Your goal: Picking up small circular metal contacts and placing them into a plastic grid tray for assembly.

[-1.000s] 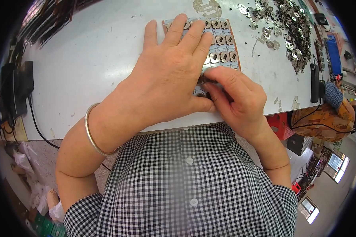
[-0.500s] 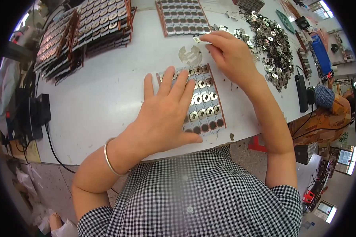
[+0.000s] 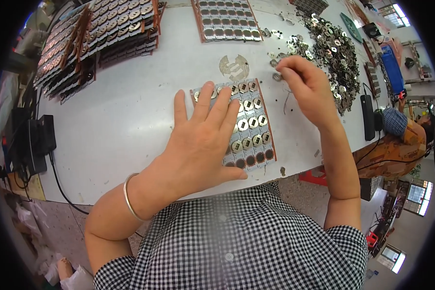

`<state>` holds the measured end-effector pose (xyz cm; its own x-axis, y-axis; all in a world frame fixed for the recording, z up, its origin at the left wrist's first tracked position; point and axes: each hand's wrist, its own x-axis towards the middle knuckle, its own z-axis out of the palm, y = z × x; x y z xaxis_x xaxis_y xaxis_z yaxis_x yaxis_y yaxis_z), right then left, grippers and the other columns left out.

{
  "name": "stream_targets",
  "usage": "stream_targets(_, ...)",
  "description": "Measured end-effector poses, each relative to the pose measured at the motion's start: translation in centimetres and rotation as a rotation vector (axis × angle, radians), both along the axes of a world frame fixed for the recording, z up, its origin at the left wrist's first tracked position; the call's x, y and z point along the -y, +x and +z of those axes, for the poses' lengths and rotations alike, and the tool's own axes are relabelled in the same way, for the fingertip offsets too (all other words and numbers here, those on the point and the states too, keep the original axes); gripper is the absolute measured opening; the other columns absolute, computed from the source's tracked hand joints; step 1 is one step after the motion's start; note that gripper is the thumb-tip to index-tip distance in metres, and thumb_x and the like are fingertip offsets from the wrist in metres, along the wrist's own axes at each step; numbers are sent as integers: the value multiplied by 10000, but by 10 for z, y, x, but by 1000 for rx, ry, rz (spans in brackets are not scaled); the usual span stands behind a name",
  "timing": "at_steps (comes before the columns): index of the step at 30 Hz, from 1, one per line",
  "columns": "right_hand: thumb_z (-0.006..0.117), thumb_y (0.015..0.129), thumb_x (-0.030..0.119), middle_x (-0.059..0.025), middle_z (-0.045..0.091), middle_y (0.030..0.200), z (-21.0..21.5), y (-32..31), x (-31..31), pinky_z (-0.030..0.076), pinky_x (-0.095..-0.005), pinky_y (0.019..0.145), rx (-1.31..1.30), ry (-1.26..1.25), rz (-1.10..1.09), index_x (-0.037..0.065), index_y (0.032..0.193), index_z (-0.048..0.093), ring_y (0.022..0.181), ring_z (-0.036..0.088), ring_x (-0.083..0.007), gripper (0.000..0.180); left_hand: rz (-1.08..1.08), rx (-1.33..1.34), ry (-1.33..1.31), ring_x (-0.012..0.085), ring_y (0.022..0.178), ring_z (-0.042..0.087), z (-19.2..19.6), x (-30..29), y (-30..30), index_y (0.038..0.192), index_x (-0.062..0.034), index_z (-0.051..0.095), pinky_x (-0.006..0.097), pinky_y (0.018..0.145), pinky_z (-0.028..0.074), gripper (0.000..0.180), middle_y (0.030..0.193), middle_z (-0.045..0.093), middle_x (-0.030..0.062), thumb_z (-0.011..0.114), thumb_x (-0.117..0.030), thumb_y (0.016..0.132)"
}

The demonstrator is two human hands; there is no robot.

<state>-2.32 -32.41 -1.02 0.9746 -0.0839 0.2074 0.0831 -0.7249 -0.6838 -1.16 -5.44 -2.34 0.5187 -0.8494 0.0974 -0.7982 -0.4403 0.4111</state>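
My left hand (image 3: 195, 133) lies flat with fingers spread on a circuit board panel (image 3: 274, 150) near the table's front edge, covering its left part. Rows of silvery round clips with diamond openings (image 3: 247, 142) sit on the panel; its nearest row shows dark round pads (image 3: 251, 160). To the right of the panel, just above the table, my right hand (image 3: 308, 89) is closed in a pinch. A small round metal clip (image 3: 277, 76) shows at its thumb tip, partly blurred. Just beyond the panel lies a flat round metallic disc or mark (image 3: 234, 67).
Stacks of clip-covered panels (image 3: 121, 34) stand at the back left. Another panel with dark pads (image 3: 227, 21) lies at the back. Loose metal clips (image 3: 336, 63) form a pile at the right, near a black power strip (image 3: 368, 116). Another person (image 3: 396, 140) sits at far right.
My right hand has drawn back to the right and nearer, away from the spot beside the round disc. The small clip it pinched there has left that place. My left hand stays on the panel.
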Motion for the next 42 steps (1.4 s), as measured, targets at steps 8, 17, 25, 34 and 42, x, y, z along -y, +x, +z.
stream_targets(8, 589, 1040, 113, 43, 652, 907, -15, -61, 27, 429, -183, 707, -250, 186, -156, 12, 1112, 708, 786, 530, -24, 172, 3, 35, 59, 473, 1503, 280, 2, 3, -1, 1484, 78, 439, 699, 1160, 207, 1198, 1580, 369, 282, 865, -628, 615)
stream_targets(17, 695, 941, 60, -8, 666, 973, -4, -82, 4, 431, -218, 637, -145, -20, -83, 33, 1202, 707, 724, 492, -57, 263, 0, 65, 106, 461, 1510, 279, 4, 2, -2, 1500, 65, 423, 674, 1180, 202, 1228, 1583, 374, 266, 870, -635, 596)
stream_targets(25, 770, 854, 43, -15, 617, 906, -13, -71, -7, 411, -234, 603, -75, -72, 122, 58, 1219, 712, 664, 451, -85, 370, 17, 54, 117, 454, 1510, 289, 7, -1, -2, 1496, 49, 442, 666, 1187, 204, 1238, 1580, 389, 248, 871, -650, 569)
stream_targets(34, 756, 879, 50, 11, 636, 901, -7, -67, -10, 387, -216, 586, -185, 55, -14, 35, 1145, 732, 641, 420, -50, 267, 11, 47, 118, 462, 1509, 283, 6, -2, -1, 1494, 55, 440, 662, 1188, 205, 1232, 1579, 382, 254, 865, -651, 578)
stream_targets(42, 725, 914, 78, -3, 657, 902, -9, -68, -13, 414, -219, 596, -84, -42, -39, 25, 1093, 736, 661, 485, -53, 187, 12, 46, 105, 466, 1509, 280, 6, 0, -1, 1485, 68, 445, 663, 1182, 212, 1231, 1568, 388, 270, 845, -675, 590)
